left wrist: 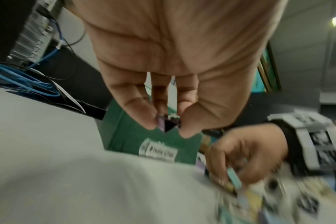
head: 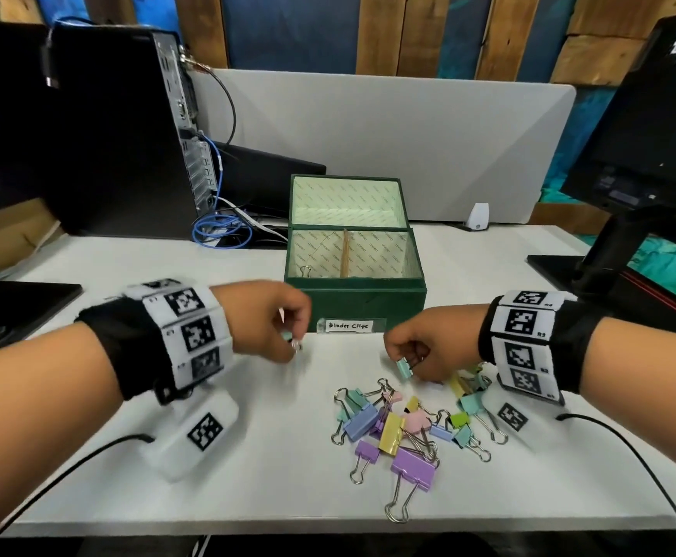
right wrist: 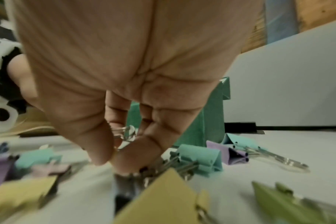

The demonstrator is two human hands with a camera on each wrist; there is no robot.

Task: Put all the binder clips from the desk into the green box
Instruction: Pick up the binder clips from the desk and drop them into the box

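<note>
The left hand (head: 272,321) pinches a small clip (left wrist: 168,123) just before the green box (head: 354,301). The right hand (head: 428,347) pinches a teal clip (head: 403,369) above the clips (head: 400,432) piled on the counter (head: 247,456).

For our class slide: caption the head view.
Both hands pinch binder clips before the open green box.
</note>
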